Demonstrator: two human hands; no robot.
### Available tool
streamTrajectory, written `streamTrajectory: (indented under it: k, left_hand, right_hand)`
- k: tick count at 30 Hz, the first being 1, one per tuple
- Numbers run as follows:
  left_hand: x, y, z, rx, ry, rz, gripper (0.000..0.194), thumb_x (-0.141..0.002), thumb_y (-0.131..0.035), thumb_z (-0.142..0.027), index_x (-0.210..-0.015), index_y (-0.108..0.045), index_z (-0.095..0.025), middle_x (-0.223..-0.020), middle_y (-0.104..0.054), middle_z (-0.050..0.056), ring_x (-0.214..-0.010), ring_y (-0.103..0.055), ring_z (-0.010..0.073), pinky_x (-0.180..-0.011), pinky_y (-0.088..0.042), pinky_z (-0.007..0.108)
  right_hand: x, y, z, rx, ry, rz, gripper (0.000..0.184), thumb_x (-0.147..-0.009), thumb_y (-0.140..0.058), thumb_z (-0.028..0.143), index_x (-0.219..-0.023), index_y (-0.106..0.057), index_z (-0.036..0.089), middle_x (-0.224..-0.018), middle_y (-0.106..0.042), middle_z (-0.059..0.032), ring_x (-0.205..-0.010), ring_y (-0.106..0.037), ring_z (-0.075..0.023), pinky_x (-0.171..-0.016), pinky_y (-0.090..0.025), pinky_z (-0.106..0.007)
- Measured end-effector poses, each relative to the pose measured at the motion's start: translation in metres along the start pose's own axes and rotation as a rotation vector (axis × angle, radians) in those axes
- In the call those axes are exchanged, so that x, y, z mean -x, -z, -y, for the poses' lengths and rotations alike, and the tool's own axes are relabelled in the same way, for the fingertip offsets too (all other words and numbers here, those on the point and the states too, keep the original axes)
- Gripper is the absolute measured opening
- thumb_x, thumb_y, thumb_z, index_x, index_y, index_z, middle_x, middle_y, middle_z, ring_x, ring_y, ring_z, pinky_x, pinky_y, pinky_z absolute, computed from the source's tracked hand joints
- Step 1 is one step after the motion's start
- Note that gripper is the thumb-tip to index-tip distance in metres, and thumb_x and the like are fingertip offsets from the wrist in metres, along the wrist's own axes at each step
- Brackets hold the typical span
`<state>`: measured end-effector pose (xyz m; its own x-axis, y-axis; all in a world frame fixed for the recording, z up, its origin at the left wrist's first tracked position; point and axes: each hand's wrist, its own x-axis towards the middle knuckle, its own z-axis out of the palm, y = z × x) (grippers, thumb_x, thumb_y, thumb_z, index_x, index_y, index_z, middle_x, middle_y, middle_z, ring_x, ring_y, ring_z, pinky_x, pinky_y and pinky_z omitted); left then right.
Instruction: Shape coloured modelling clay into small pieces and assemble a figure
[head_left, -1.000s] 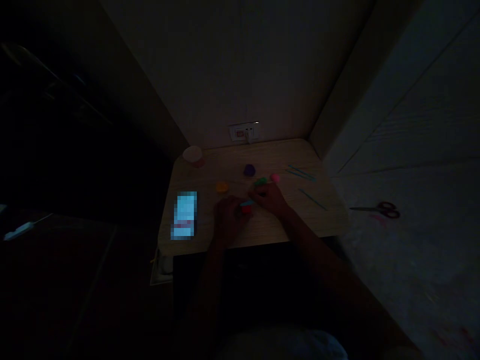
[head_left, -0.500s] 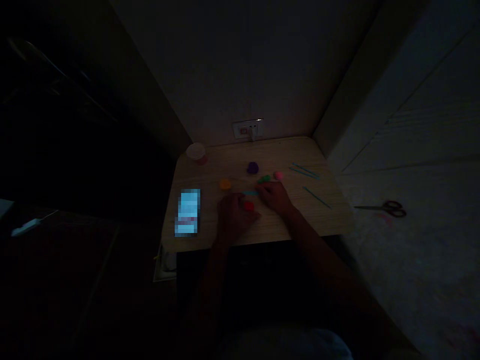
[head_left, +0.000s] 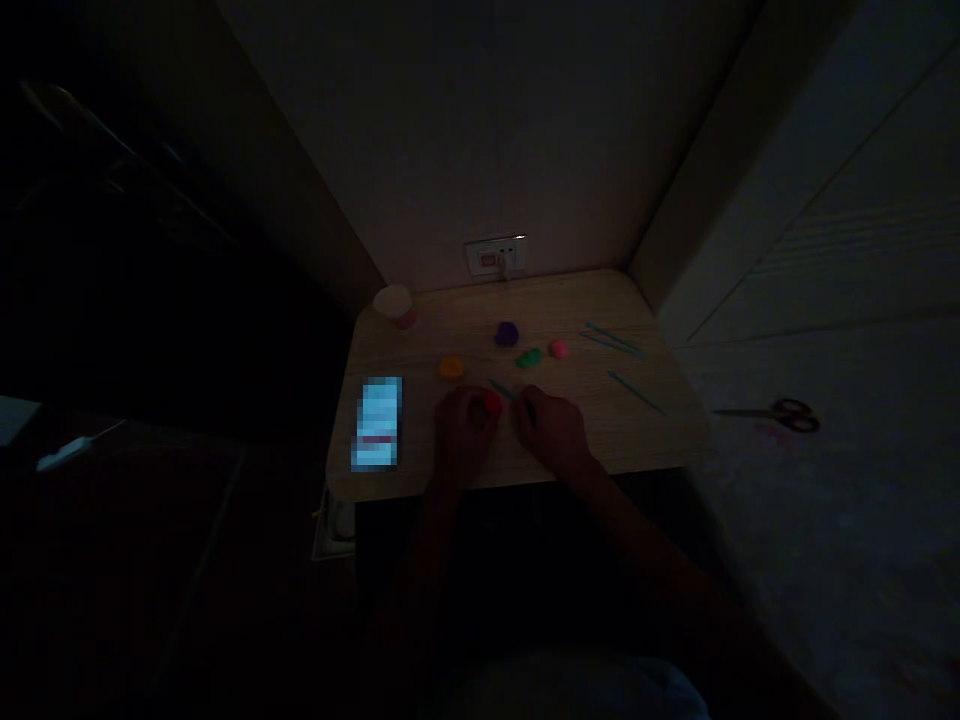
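Observation:
My left hand (head_left: 459, 428) rests low over the small table, closed, with a red lump (head_left: 492, 402) that looks like modelling clay pinched between thumb and finger. In my right hand (head_left: 553, 428), also closed, is a thin blue stick (head_left: 501, 387); its far end points up and left, past the red lump. The stick and the lump are apart. Just beyond the hands lie an orange lump (head_left: 451, 368), a green lump (head_left: 529, 358), a pink ball (head_left: 559, 349) and a purple lump (head_left: 507, 334). The dim light hides the fingertips' detail.
More blue sticks (head_left: 636, 393) lie at the table's right. A lit phone (head_left: 377, 424) is on the left, and a tub (head_left: 395, 304) stands at the back left corner. Scissors (head_left: 793, 414) lie beyond the right edge. A wall socket (head_left: 496, 258) holds a plug.
My right hand has drawn back toward me from beside the green lump, with the blue stick now tilted. My left hand has closed on the red lump and shifted it slightly left.

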<state>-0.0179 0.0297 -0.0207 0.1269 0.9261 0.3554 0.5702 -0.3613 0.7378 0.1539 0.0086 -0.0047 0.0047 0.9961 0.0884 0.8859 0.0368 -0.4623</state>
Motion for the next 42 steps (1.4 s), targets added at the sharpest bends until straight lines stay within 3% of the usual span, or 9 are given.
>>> streamTrajectory:
  k: [6,19,35,42]
  left_hand:
    - [0.0,0.002,0.0,0.006,-0.013,0.005,0.017,-0.088,-0.076,-0.022,-0.103,-0.069,-0.022,-0.104,-0.076,0.005,-0.099,-0.071,0.0238,-0.095,-0.056,0.04]
    - [0.001,0.003,-0.002,0.004,-0.102,0.015,0.016,-0.093,-0.072,-0.022,-0.108,-0.074,-0.023,-0.11,-0.078,0.007,-0.104,-0.073,0.0238,-0.097,-0.059,0.041]
    - [0.004,0.002,0.005,0.008,-0.083,0.006,0.019,-0.09,-0.073,-0.018,-0.109,-0.075,-0.023,-0.112,-0.079,0.006,-0.105,-0.074,0.0239,-0.099,-0.06,0.042]
    - [0.002,0.002,-0.001,0.011,-0.037,0.006,0.02,-0.09,-0.075,-0.022,-0.11,-0.073,-0.022,-0.109,-0.078,0.006,-0.103,-0.073,0.0241,-0.097,-0.059,0.041]
  right_hand:
    - [0.01,0.003,0.01,0.073,-0.094,-0.019,0.024,-0.102,-0.052,0.035,-0.096,-0.07,0.02,-0.081,-0.078,-0.0115,-0.068,-0.069,-0.0233,-0.059,-0.024,-0.032]
    - [0.009,0.002,0.021,0.131,-0.035,0.002,0.028,-0.105,-0.045,0.034,-0.103,-0.069,0.02,-0.086,-0.08,-0.009,-0.071,-0.071,-0.0212,-0.059,-0.021,-0.032]
    - [0.008,0.001,0.014,0.081,0.177,0.078,0.025,-0.105,-0.05,0.031,-0.106,-0.071,0.019,-0.093,-0.081,-0.0079,-0.075,-0.072,-0.0198,-0.062,-0.029,-0.031]
    - [0.009,0.003,0.017,0.111,0.033,0.017,0.026,-0.104,-0.046,0.032,-0.104,-0.068,0.018,-0.082,-0.08,-0.0091,-0.068,-0.07,-0.0208,-0.058,-0.024,-0.031]
